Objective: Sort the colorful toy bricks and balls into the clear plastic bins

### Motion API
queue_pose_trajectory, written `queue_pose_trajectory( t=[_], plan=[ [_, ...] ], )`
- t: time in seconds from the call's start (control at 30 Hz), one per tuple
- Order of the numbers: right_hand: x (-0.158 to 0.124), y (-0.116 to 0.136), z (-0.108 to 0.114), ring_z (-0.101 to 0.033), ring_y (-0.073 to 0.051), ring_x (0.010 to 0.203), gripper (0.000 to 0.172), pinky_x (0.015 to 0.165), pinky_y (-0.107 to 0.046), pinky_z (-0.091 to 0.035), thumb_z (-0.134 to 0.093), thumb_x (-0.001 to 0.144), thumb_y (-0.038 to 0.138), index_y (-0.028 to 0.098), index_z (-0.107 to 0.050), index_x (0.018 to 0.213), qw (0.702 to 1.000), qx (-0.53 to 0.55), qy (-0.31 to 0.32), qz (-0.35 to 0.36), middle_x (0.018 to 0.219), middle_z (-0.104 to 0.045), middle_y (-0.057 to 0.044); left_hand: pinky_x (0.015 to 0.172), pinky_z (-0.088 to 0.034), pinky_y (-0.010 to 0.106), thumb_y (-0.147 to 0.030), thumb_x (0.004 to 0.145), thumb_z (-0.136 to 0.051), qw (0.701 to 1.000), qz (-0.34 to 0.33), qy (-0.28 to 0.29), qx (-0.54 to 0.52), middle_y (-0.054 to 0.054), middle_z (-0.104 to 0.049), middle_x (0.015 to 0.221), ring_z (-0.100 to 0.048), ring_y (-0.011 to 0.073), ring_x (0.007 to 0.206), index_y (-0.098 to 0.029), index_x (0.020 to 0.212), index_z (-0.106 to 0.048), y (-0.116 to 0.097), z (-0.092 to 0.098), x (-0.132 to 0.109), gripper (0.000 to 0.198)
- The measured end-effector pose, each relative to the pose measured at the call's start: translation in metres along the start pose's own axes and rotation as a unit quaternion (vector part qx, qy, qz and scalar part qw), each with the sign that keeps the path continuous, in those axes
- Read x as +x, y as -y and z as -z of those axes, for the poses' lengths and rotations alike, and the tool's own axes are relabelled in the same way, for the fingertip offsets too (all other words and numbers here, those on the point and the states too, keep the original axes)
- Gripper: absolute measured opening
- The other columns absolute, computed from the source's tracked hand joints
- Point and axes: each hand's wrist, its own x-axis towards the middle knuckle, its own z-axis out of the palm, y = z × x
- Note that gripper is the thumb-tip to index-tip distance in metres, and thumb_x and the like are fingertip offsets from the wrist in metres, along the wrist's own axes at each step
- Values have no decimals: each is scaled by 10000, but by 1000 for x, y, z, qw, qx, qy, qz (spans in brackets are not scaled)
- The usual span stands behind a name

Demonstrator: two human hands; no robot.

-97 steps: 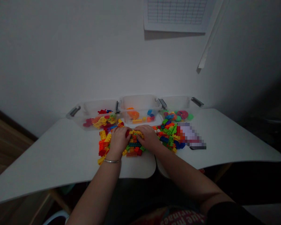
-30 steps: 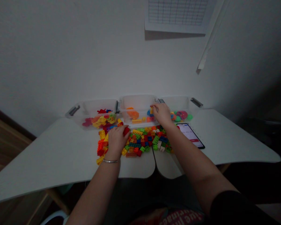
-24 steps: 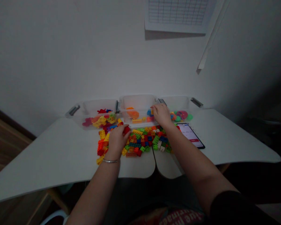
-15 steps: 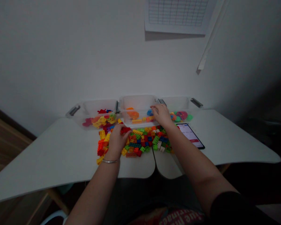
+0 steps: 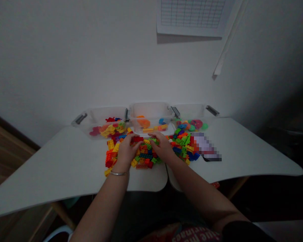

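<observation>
Bricks (image 5: 146, 156) lie between the bench's (image 5: 53, 168) front edge and clear bins (image 5: 151, 110) along its back, probably for easy reach; left hand (image 5: 126, 150) pinches a red brick (image 5: 138, 138), right hand (image 5: 164, 148) arches loosely, apparently gripping none.

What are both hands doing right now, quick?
Left hand: closed on a red brick.
Right hand: open above the bricks, nothing seen in its grasp.
</observation>
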Motion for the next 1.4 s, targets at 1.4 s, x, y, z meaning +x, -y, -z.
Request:
queue_pose_trajectory(
  t=[1.4],
  plan=[
    [27,-19,36,-630,-162,708,256,653,-298,-543,-578,821,345,211,-674,1018,978,90,-173,-78,882,-704,-43,922,-483,413,-257,863,-500,984,-48,-2,172,138,-653,1142,-613,270,1051,-135,1212,-561,-5,2,2,375]
  ],
)
